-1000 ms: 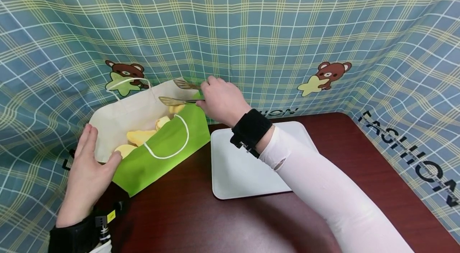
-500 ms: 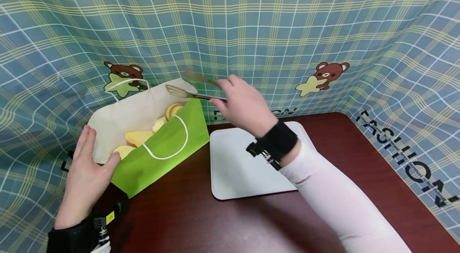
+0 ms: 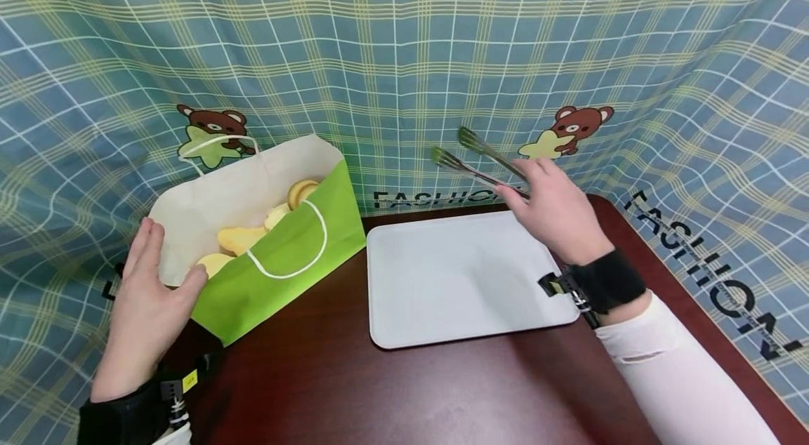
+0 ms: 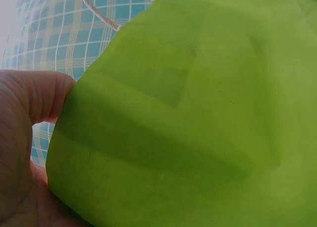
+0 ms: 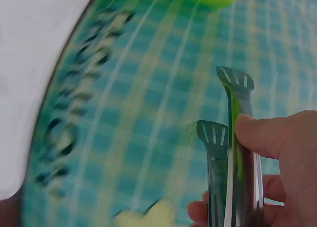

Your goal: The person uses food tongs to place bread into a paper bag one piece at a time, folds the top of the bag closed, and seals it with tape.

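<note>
A green paper bag (image 3: 278, 273) with a pale inside and white handles stands at the left, its mouth wide. Inside lie several yellow and tan bread-like pieces (image 3: 240, 240). My left hand (image 3: 148, 304) rests against the bag's left end, fingers straight along its side and thumb at the front rim. In the left wrist view the bag's green side (image 4: 178, 118) fills most of the frame beside that thumb. My right hand (image 3: 559, 217) holds metal tongs (image 5: 242, 158) above the back right of a white tray (image 3: 455, 283); their slotted tips stand apart with nothing between them.
The tray lies on a dark red-brown table (image 3: 392, 396), right of the bag. A blue checked cloth (image 3: 404, 66) with bear prints hangs behind and at both sides, close to the table's back edge.
My right hand has carried the tongs rightward from over the bag to the tray's right side. A round tan piece in the bag shows more fully. My left hand stays at the bag.
</note>
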Demonstrator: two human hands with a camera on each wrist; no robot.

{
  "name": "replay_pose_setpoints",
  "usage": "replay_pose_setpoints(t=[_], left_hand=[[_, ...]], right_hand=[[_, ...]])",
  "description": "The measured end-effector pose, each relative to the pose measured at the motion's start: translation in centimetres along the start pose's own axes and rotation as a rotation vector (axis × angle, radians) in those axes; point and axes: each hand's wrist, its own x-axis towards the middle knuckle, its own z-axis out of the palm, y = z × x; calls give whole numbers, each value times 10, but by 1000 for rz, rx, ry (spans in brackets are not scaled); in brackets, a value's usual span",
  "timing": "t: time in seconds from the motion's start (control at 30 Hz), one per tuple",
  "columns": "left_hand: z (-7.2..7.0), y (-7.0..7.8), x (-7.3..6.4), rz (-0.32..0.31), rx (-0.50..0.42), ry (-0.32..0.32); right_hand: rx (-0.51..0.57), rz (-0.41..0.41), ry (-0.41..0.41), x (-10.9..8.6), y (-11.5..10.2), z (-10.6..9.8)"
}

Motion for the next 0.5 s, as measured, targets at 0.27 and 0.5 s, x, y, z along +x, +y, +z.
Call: replay_pose_setpoints(t=[0.27,0.5], left_hand=[[-3,-1,0,1,-8,4],[-3,-4,0,-1,-17,31]], right_hand=[[0,186,-78,-42,98,24],[-34,278,-179,-69,164,50]])
